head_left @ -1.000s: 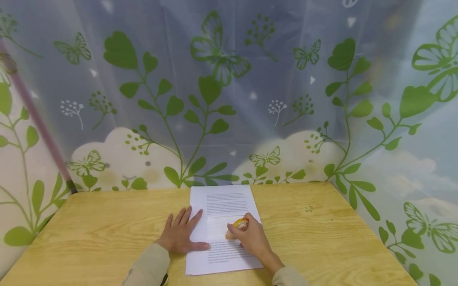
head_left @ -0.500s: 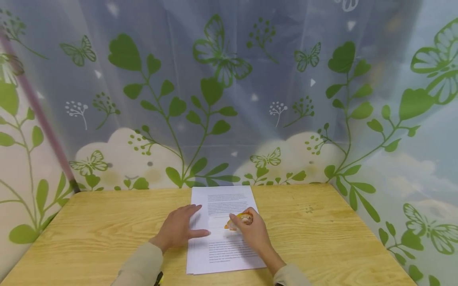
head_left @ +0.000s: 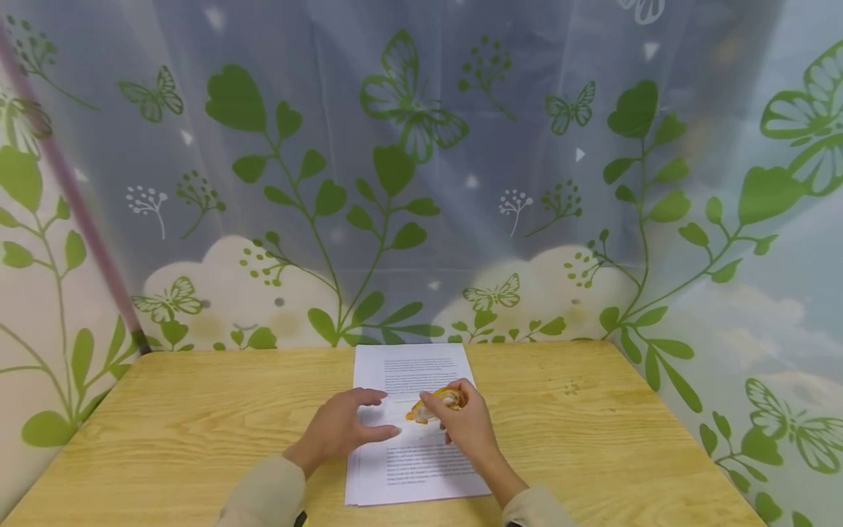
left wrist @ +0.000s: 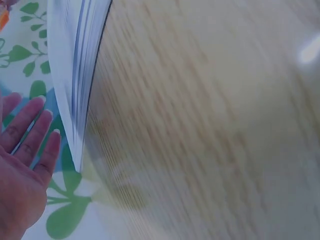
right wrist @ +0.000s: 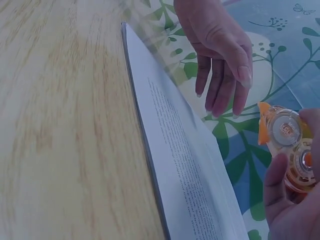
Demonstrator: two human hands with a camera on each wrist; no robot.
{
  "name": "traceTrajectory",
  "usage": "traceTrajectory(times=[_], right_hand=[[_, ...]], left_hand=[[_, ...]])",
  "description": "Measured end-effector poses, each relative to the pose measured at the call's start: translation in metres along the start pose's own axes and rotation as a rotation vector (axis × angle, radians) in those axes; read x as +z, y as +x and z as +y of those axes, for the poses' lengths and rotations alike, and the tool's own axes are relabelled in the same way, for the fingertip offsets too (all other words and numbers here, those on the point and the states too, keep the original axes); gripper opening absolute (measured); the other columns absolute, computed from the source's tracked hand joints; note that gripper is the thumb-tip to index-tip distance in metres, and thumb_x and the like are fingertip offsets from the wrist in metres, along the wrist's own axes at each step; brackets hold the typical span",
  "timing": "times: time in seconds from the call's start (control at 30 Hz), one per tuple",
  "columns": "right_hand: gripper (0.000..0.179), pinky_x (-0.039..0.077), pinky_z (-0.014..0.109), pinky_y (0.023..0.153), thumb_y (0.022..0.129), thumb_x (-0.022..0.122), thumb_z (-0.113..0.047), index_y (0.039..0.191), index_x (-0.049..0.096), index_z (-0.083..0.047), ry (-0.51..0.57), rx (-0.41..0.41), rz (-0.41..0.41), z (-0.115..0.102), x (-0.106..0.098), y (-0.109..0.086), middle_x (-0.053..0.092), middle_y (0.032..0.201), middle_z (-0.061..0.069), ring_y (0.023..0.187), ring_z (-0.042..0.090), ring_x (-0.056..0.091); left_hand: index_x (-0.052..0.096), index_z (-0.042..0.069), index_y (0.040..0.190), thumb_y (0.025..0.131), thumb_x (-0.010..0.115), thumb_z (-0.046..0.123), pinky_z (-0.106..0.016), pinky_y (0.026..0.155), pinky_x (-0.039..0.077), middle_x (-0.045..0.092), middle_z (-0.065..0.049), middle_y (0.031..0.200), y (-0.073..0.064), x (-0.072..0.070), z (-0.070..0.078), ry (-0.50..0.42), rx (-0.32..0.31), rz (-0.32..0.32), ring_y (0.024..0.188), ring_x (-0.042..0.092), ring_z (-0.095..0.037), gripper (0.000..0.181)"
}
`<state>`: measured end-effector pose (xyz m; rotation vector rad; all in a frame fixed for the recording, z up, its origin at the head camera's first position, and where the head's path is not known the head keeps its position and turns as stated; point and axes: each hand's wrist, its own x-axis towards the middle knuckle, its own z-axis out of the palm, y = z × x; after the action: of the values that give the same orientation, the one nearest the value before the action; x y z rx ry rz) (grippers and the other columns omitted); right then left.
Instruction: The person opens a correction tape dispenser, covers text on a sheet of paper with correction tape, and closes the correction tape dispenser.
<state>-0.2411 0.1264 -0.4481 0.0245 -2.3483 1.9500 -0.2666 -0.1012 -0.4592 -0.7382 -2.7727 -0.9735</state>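
A stack of printed paper sheets (head_left: pixel 431 483) lies on the wooden table, with a blank band between its text blocks. My right hand (head_left: pixel 470 432) grips an orange correction tape (head_left: pixel 421 413) with a clear body, held above that band. In the right wrist view, two reels show inside the correction tape (right wrist: pixel 284 130), and thumb and fingers are around its end. My left hand (head_left: pixel 339 424) hovers over the left margin of the stack, thumb and fingers apart, holding nothing. The left wrist view shows this hand (left wrist: pixel 25 165) with fingers extended, clear of the paper edges (left wrist: pixel 80 75).
The wood-grain table (head_left: pixel 217 417) stretches to both sides of the stack. Behind it hangs a curtain (head_left: pixel 421 219) printed with green leaves and butterflies, which also covers the sides. A pinkish pole (head_left: pixel 85 219) slants down at the left.
My left hand, which lay flat on the paper with fingers spread, has lifted off it and turned toward the right hand. The right hand has raised the correction tape slightly off the sheet.
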Motion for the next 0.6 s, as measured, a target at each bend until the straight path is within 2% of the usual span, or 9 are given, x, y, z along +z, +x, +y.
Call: traceTrajectory(times=[0.13,0.27,0.33,0.5,0.6], right_hand=[[0.044,0.042,0.026,0.039,0.082,0.074,-0.042,0.090,0.051,-0.005,-0.026,0.006,0.002,-0.002,0.000,-0.002,0.060,0.064,0.008,0.043,0.014,0.049],[0.047,0.038,0.023,0.038,0.082,0.073,-0.044,0.087,0.046,-0.006,-0.043,0.019,-0.013,-0.005,0.001,-0.003,0.056,0.058,0.004,0.042,0.012,0.046],[0.048,0.037,0.021,0.038,0.082,0.073,-0.045,0.087,0.045,-0.006,-0.040,0.021,-0.021,-0.006,0.002,-0.004,0.054,0.057,0.003,0.043,0.011,0.045],[0.049,0.037,0.020,0.038,0.083,0.072,-0.046,0.089,0.047,-0.005,-0.045,0.011,-0.032,-0.004,0.004,-0.005,0.053,0.057,0.002,0.043,0.010,0.045],[0.048,0.036,0.020,0.037,0.083,0.072,-0.045,0.089,0.047,-0.005,-0.050,0.012,-0.031,-0.003,0.005,-0.005,0.053,0.057,0.002,0.042,0.010,0.045]], left_hand=[[0.067,0.006,0.116,0.075,0.071,0.061,-0.042,0.085,0.049,0.069,-0.005,0.106,0.002,0.004,0.005,-0.107,0.014,-0.004,0.100,0.063,-0.024,0.069],[0.067,0.003,0.114,0.078,0.075,0.048,-0.042,0.082,0.051,0.068,-0.009,0.109,0.004,0.009,0.014,-0.281,0.019,-0.035,0.100,0.064,-0.025,0.058],[0.069,0.004,0.111,0.078,0.077,0.043,-0.040,0.081,0.052,0.069,-0.008,0.108,0.005,0.011,0.019,-0.352,0.011,-0.053,0.099,0.064,-0.023,0.052],[0.072,0.006,0.103,0.079,0.078,0.032,-0.030,0.072,0.053,0.070,-0.002,0.096,0.006,0.017,0.031,-0.479,-0.038,-0.079,0.082,0.065,-0.016,0.037],[0.073,0.004,0.099,0.080,0.078,0.027,-0.027,0.069,0.053,0.070,-0.002,0.092,0.006,0.020,0.034,-0.544,-0.056,-0.090,0.074,0.066,-0.015,0.030]])
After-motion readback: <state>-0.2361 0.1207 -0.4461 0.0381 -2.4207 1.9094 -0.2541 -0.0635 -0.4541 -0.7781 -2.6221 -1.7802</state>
